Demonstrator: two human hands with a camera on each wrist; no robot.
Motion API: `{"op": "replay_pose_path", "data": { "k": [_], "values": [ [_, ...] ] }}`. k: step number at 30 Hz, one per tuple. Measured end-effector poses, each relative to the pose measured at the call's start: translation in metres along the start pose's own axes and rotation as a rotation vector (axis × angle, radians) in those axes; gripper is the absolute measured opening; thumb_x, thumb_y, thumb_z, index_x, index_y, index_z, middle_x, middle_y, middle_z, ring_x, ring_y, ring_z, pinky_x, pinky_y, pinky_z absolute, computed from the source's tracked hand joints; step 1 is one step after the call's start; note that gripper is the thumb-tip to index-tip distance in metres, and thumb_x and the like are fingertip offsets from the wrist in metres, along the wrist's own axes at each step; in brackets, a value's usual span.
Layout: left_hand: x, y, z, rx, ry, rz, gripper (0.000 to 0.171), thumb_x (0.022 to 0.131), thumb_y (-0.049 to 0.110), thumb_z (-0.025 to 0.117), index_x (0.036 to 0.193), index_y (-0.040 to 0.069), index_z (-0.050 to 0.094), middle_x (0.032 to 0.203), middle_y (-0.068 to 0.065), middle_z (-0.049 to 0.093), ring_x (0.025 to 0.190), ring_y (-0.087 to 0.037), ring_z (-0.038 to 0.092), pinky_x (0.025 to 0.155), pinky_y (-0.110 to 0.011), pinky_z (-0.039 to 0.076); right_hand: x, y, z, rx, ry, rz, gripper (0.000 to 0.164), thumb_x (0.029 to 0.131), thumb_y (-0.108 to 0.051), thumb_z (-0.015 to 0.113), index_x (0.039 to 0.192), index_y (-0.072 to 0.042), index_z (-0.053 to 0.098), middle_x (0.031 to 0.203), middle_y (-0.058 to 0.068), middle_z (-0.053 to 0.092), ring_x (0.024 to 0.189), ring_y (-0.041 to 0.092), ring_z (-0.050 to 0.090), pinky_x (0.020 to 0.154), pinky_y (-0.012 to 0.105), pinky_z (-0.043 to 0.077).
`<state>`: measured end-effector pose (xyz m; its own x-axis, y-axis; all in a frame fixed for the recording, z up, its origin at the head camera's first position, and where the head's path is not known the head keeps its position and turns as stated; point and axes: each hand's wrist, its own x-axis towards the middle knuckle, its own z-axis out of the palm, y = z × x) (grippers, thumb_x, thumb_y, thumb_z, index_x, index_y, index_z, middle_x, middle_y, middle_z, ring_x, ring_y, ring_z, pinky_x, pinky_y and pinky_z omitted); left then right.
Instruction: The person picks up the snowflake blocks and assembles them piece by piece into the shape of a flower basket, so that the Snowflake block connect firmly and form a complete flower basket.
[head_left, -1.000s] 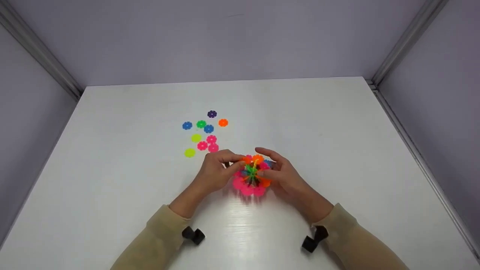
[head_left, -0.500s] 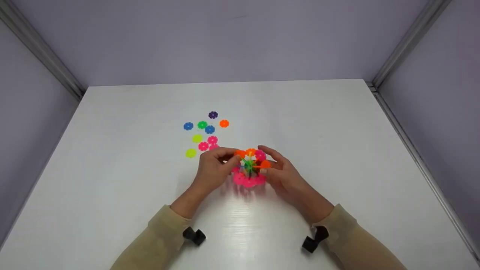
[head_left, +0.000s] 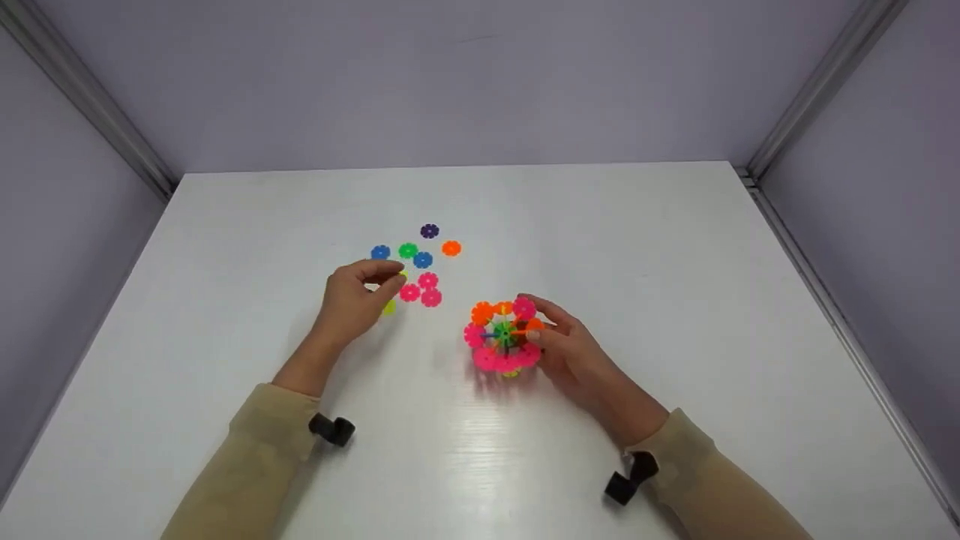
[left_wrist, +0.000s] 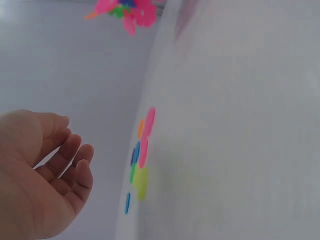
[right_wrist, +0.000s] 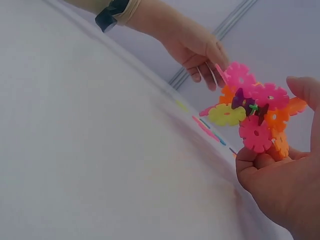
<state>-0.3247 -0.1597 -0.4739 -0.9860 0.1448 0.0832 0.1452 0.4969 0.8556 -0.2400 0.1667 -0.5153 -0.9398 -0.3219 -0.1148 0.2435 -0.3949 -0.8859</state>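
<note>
A cluster of interlocked snowflake discs [head_left: 504,360], mostly pink and orange with a green core, is held above the table by my right hand [head_left: 585,356]. In the right wrist view, a yellow disc [right_wrist: 227,115] and purple pieces also show in the cluster; the thumb and fingers grip its near side. My left hand [head_left: 352,301] hovers over the loose discs, its fingers loosely bent and nothing between them in the left wrist view. Under it, two yellow discs [head_left: 388,307] are partly covered. Pink discs [head_left: 431,298] lie just to its right.
Beyond the left hand lie a purple disc [head_left: 429,231], an orange disc [head_left: 451,248], a green disc [head_left: 408,250] and two blue discs [head_left: 423,260], flat on the white table [head_left: 637,240]. A grey wall [head_left: 465,90] stands behind the table, with side walls left and right.
My left hand has let go of the cluster and moved left to the loose discs. The right hand keeps its hold, and the cluster has tilted slightly.
</note>
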Motion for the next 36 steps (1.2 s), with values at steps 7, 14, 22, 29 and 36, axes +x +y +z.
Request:
{"op": "replay_pose_path", "data": {
  "k": [7, 14, 22, 29, 36],
  "values": [
    [0.013, -0.037, -0.021, 0.119, -0.185, -0.170, 0.039, 0.102, 0.024, 0.073, 0.139, 0.011, 0.068, 0.134, -0.008, 0.066, 0.127, -0.028, 0.058, 0.109, -0.042, 0.051, 0.000, 0.001, 0.000, -0.011, -0.018, 0.001, 0.067, 0.102, -0.008, 0.064, 0.163, -0.008, 0.036, 0.157, 0.015, 0.048, 0.140, 0.029, 0.051, 0.113, 0.041, 0.047],
    [0.015, -0.043, -0.021, 0.195, -0.287, -0.140, 0.037, 0.102, 0.014, 0.072, 0.139, 0.011, 0.067, 0.139, -0.009, 0.065, 0.133, -0.029, 0.057, 0.116, -0.046, 0.045, 0.001, 0.002, 0.000, -0.010, -0.037, -0.016, 0.063, 0.102, -0.008, 0.062, 0.161, -0.007, 0.038, 0.153, 0.016, 0.051, 0.137, 0.029, 0.053, 0.113, 0.040, 0.048],
    [0.011, -0.039, -0.019, 0.283, -0.271, -0.154, 0.045, 0.103, 0.021, 0.072, 0.145, 0.011, 0.062, 0.139, -0.011, 0.059, 0.133, -0.030, 0.055, 0.116, -0.047, 0.045, 0.002, 0.002, -0.001, -0.004, -0.034, -0.007, 0.066, 0.101, -0.010, 0.065, 0.161, -0.007, 0.038, 0.156, 0.017, 0.049, 0.140, 0.031, 0.050, 0.114, 0.040, 0.047],
    [0.012, -0.041, -0.019, 0.322, -0.272, -0.133, 0.036, 0.099, 0.021, 0.077, 0.133, 0.012, 0.069, 0.132, -0.009, 0.060, 0.128, -0.029, 0.055, 0.114, -0.047, 0.047, 0.001, 0.002, -0.001, -0.004, -0.041, -0.013, 0.065, 0.101, -0.009, 0.064, 0.161, -0.007, 0.038, 0.154, 0.017, 0.051, 0.137, 0.030, 0.054, 0.113, 0.040, 0.048],
    [0.009, -0.034, -0.017, 0.219, -0.247, -0.145, 0.027, 0.099, 0.017, 0.077, 0.123, 0.014, 0.065, 0.121, -0.008, 0.065, 0.115, -0.028, 0.058, 0.105, -0.042, 0.053, 0.002, 0.001, 0.001, -0.007, -0.051, -0.014, 0.065, 0.101, -0.009, 0.065, 0.161, -0.006, 0.039, 0.153, 0.017, 0.052, 0.135, 0.029, 0.055, 0.112, 0.039, 0.049]
  ]
}}
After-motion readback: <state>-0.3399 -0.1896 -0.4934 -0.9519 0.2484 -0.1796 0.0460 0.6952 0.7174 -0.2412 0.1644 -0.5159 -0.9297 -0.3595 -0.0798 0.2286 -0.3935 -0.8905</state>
